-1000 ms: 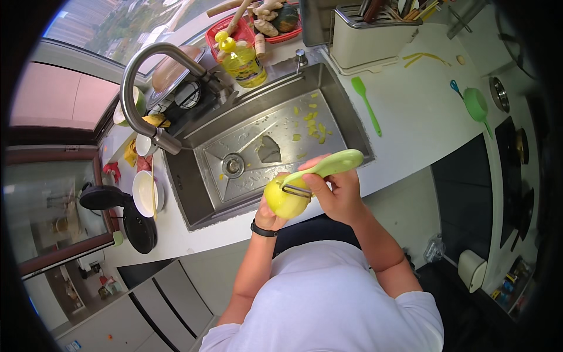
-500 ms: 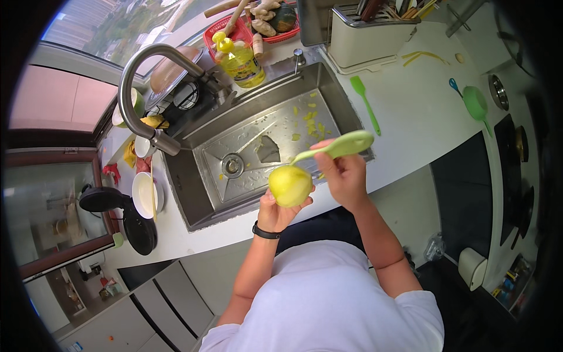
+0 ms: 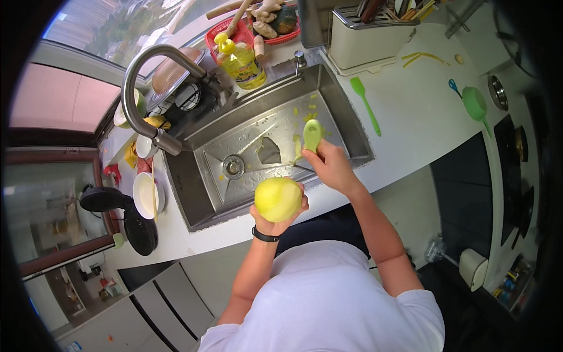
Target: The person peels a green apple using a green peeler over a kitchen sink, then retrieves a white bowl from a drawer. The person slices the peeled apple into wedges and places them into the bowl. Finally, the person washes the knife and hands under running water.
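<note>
Evidently mid-peel: left hand fingers cup the pale yellow-green fruit over the sink; right hand fingers clamp the green peeler, lifted clear. Blade needs resetting on remaining skin.

Open sink basin; faucet left.

Bright daylight, sharp, fisheye-bent edges

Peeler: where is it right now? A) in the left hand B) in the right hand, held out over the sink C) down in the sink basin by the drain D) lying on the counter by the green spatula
B: the right hand grips the green-handled peeler above the sink, apart from the yellow-green fruit that the left hand holds.
</note>
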{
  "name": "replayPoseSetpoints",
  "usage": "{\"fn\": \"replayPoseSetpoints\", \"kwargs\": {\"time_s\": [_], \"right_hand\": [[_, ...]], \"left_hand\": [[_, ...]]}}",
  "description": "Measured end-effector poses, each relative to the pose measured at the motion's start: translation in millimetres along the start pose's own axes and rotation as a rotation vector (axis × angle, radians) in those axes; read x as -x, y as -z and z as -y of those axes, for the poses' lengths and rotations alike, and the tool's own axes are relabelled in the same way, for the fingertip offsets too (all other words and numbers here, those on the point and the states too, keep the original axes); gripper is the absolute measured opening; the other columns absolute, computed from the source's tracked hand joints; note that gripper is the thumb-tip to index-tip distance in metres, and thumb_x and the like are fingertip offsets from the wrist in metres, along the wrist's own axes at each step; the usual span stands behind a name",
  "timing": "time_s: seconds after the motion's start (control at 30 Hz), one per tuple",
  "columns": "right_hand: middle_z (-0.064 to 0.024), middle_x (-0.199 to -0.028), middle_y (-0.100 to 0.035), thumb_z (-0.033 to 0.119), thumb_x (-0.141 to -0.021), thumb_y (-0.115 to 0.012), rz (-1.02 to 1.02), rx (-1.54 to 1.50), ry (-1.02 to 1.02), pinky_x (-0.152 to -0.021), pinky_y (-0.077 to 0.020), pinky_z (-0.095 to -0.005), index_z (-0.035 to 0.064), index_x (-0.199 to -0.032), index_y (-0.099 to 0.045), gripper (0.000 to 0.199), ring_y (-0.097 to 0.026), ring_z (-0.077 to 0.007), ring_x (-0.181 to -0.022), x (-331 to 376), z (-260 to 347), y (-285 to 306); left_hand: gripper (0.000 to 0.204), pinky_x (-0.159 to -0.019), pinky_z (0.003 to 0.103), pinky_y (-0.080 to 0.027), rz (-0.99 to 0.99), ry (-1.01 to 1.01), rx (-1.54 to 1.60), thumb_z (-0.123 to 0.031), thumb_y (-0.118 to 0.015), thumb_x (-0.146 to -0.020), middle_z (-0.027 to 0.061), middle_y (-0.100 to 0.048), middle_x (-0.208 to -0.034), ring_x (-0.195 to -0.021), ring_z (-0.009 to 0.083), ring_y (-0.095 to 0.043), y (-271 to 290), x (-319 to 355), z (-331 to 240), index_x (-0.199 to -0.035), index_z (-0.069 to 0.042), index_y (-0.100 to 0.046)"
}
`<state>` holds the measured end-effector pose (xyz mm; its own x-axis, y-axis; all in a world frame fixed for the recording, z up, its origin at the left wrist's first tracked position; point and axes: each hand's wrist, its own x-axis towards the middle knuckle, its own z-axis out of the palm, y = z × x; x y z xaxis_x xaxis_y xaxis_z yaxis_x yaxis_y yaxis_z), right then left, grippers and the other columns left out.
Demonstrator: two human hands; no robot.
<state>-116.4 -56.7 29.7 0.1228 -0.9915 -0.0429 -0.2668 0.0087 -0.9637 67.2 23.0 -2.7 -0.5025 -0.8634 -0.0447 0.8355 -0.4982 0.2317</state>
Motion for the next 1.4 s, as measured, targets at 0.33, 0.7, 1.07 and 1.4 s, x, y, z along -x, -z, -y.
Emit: {"fn": "replayPoseSetpoints", "kwargs": {"time_s": [0.33, 0.7, 1.07, 1.4], "right_hand": [[-0.003, -0.081, -0.065, 0.009, -0.091, -0.065, -0.05, -0.25, 0.223, -0.056, -0.0427, -0.0227, 0.0007, -0.098, -0.065, 0.011, -0.055, -0.006, -0.065, 17, 40, 3], [-0.0065, -0.08, -0.067, 0.003, -0.085, -0.067, 0.094, -0.184, 0.542, -0.055, -0.0448, -0.0271, 0.0021, -0.092, -0.068, 0.007, -0.058, -0.0135, -0.063, 27, 58, 10], [-0.0081, -0.069, -0.063, 0.014, -0.091, -0.064, -0.166, -0.03, 0.0, -0.053, -0.0436, -0.0287, -0.0004, -0.096, -0.064, 0.015, -0.058, -0.0103, -0.06, 10, -14, 4], [-0.0094, -0.079, -0.066, 0.0, -0.082, -0.068, 0.096, -0.167, 0.455, -0.057, -0.0459, -0.0283, 0.0019, -0.093, -0.067, 0.011, -0.061, -0.0198, -0.064, 26, 43, 7]], "left_hand": [[0.066, -0.091, 0.041, -0.047, -0.196, 0.007, -0.079, -0.04, -0.063, -0.079, 0.0139, -0.05, -0.13, -0.11, 0.0283, -0.052, -12, -8, -6, -0.135, -0.009, -0.045], [0.074, -0.091, 0.042, -0.051, -0.201, -0.037, -0.332, -0.043, -0.068, -0.077, 0.0169, -0.055, -0.124, -0.111, 0.0297, -0.058, -12, 2, -3, -0.134, -0.002, -0.044], [0.061, -0.093, 0.04, -0.048, -0.29, 0.035, -0.141, -0.035, -0.059, -0.085, 0.0154, -0.053, -0.128, -0.112, 0.0314, -0.055, -14, -7, -7, -0.135, -0.004, -0.044], [0.062, -0.093, 0.038, -0.049, -0.288, 0.083, -0.293, -0.037, -0.06, -0.087, 0.0134, -0.052, -0.13, -0.114, 0.0248, -0.056, -13, -8, -5, -0.136, -0.004, -0.041]]}}
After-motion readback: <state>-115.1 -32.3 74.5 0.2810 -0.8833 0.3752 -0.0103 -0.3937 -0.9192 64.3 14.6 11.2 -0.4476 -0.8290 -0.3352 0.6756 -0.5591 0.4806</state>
